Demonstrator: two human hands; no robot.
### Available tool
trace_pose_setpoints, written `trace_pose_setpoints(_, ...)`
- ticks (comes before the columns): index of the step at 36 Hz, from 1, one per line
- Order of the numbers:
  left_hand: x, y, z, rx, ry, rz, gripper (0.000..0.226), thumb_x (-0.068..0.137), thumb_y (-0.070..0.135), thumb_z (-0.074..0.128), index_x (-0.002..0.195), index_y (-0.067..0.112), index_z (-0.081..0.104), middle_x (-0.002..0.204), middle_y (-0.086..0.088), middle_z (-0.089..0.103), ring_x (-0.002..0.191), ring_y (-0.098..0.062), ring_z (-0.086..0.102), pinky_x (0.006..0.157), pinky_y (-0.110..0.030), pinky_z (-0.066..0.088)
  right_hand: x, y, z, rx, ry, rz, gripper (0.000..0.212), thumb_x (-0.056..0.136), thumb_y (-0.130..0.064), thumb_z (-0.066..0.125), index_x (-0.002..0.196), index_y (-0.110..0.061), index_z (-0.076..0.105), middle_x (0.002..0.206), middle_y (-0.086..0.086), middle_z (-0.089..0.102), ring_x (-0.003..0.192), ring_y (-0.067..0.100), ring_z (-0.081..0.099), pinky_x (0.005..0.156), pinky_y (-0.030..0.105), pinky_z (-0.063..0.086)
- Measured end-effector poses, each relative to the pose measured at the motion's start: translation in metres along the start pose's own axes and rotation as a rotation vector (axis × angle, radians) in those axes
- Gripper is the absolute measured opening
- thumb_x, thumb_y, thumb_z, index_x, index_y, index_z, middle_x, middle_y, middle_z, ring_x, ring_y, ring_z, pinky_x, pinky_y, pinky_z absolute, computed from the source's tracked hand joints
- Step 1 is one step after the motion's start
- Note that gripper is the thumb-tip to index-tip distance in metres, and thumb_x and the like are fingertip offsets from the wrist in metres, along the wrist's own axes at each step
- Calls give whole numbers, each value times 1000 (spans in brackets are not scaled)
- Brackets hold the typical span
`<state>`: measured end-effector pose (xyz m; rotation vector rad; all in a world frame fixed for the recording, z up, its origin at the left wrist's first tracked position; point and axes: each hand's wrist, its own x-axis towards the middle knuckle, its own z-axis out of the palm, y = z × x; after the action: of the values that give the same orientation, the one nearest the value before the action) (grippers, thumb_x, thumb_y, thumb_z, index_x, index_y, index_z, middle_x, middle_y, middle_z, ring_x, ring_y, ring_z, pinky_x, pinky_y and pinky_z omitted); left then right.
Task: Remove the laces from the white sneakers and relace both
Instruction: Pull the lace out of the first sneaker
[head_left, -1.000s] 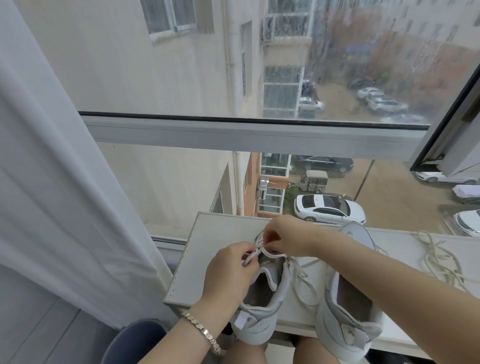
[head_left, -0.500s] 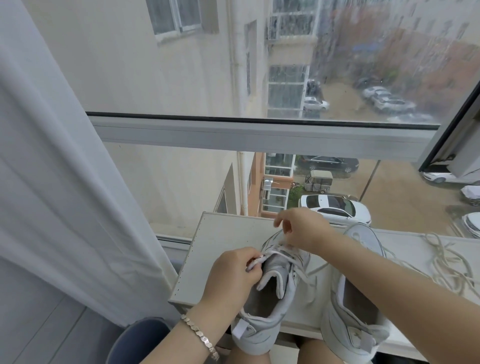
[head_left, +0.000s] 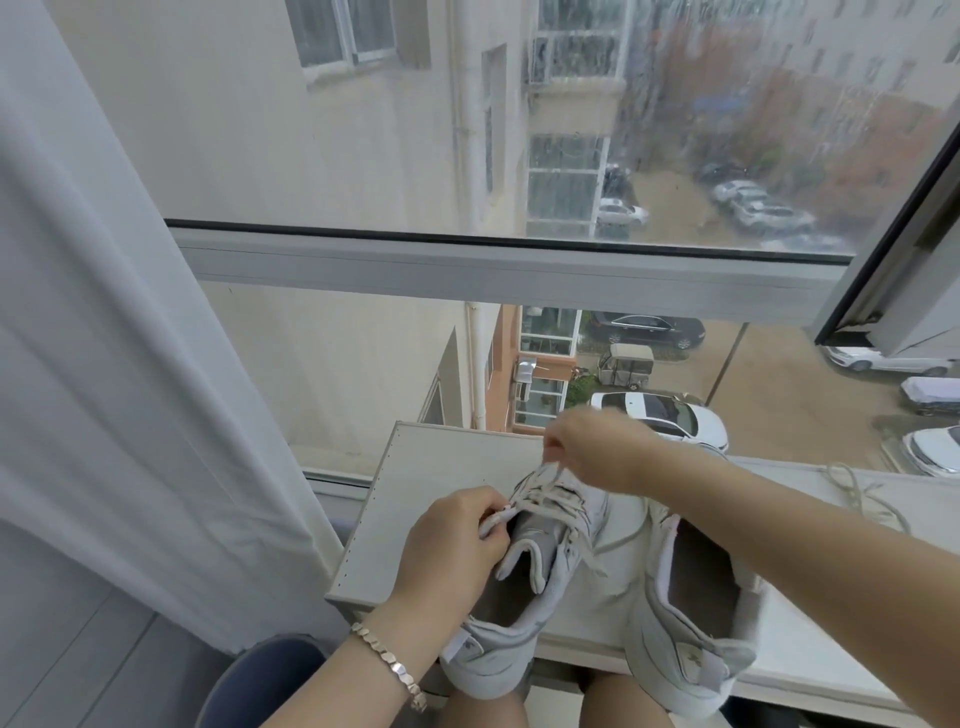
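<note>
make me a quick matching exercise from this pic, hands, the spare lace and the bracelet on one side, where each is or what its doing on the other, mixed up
Things:
1. left hand
2. right hand
3. loose lace
4. bracelet

States:
a. lies on the ledge at far right, touched by neither hand
b. pinches the end of the threaded lace beside the white sneaker tongue
c. sits on the left wrist
d. holds a strand of the threaded lace up above the sneaker's toe end

Pairs: 1-b, 2-d, 3-a, 4-c
</note>
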<state>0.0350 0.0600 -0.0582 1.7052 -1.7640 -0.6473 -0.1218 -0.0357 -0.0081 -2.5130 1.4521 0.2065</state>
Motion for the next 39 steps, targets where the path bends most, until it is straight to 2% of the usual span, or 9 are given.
trace_pose_setpoints(6, 0, 2, 2, 25, -7, 19, 16, 87, 13, 54, 87, 21, 68, 76, 5, 63, 70, -14, 56, 59, -23, 41, -2, 16, -3, -213, -22, 259, 28, 93, -4, 41, 119, -9, 51, 123, 11, 49, 119, 29, 40, 100, 48, 32)
trace_pose_setpoints(10, 0, 2, 2, 19, -2, 11, 15, 87, 14, 54, 86, 21, 67, 75, 5, 61, 71, -14, 56, 60, -24, 41, -2, 3, 5, -47, 26, -12, 35, 95, -17, 49, 130, -20, 50, 137, 0, 45, 128, 20, 37, 109, 40, 28)
trace_pose_setpoints(14, 0, 2, 3, 41, 0, 29, 13, 90, 19, 54, 95, 20, 66, 84, 4, 64, 78, -15, 57, 68, -26, 45, -4, -13, 3, 173, -199, -174, 27, 94, -21, 52, 118, -18, 64, 120, -1, 61, 110, 15, 54, 97, 28, 42)
trace_pose_setpoints(19, 0, 4, 4, -29, -3, 62, 16, 91, 24, 57, 100, 21, 70, 90, 1, 65, 86, -15, 59, 76, -29, 47, 0, -8, 5, 106, -45, -185, 17, 91, -25, 57, 99, -21, 71, 102, -8, 65, 101, 9, 48, 93, 29, 36)
trace_pose_setpoints(25, 1, 0, 5, -2, 7, 71, 17, 92, 26, 56, 101, 22, 70, 87, 7, 61, 84, -10, 58, 71, -19, 42, 8, 5, 4, -19, 160, 40, 23, 92, -19, 47, 95, -24, 69, 100, -4, 66, 106, 16, 48, 105, 44, 24)
trace_pose_setpoints(30, -3, -1, 5, -1, 18, 78, 15, 91, 26, 57, 97, 25, 71, 83, 7, 60, 82, -12, 58, 73, -31, 46, 4, 48, -15, -144, 323, 405, 24, 86, -8, 46, 92, -15, 67, 98, 3, 63, 105, 24, 48, 93, 39, 32)
trace_pose_setpoints(33, -3, 0, 6, -14, 25, 75, 14, 91, 26, 58, 93, 24, 72, 80, 8, 58, 81, -13, 58, 72, -33, 46, 1, 40, -5, -281, 280, 278, 22, 88, -11, 49, 97, -19, 67, 102, -4, 59, 113, 20, 43, 100, 39, 27)
trace_pose_setpoints(36, -2, 0, 6, -20, 17, 76, 13, 90, 25, 59, 90, 22, 71, 75, 10, 55, 80, -14, 58, 72, -31, 46, -4, 17, 2, -10, 143, 3, 27, 92, -25, 54, 119, -30, 60, 128, -9, 54, 128, 15, 35, 110, 42, 20)
trace_pose_setpoints(39, -1, 0, 6, -4, 16, 76, 13, 91, 26, 58, 89, 22, 70, 71, 12, 49, 79, -14, 57, 70, -29, 43, -7, -6, 6, 170, -65, -195, 29, 92, -28, 56, 120, -27, 61, 122, -8, 60, 117, 11, 45, 103, 32, 35)
